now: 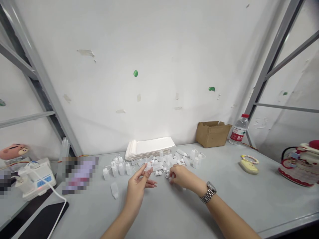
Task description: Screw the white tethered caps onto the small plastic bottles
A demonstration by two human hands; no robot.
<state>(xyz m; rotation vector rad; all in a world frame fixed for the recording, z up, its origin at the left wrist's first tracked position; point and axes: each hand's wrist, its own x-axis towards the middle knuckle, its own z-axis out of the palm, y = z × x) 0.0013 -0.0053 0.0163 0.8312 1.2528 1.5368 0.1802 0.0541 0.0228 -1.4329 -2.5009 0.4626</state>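
Observation:
My left hand (pixel 141 179) is closed in a pinch around a small translucent squeeze bottle (pixel 149 166), held upright above the table. To the right, my right hand (pixel 179 176) reaches down to the tabletop with its fingertips pressed together. A small whitish piece shows at those fingertips, too covered to name. Loose white caps (pixel 167 174) lie just beside them. Behind both hands spreads a pile of translucent bottles (pixel 157 165), mostly lying down. Several capped bottles (pixel 121 169) stand upright at left, and a few more (pixel 195 162) at right. One bottle (pixel 114 190) lies alone at front left.
White flat sheets (pixel 152 146) are stacked against the wall. A cardboard box (pixel 213 134) and a water bottle (pixel 239 130) stand at back right. Nearer lie a yellow item (pixel 248 167) and a decorated container (pixel 302 164). At left are a power strip (pixel 36 179) and a black pad (pixel 45 220).

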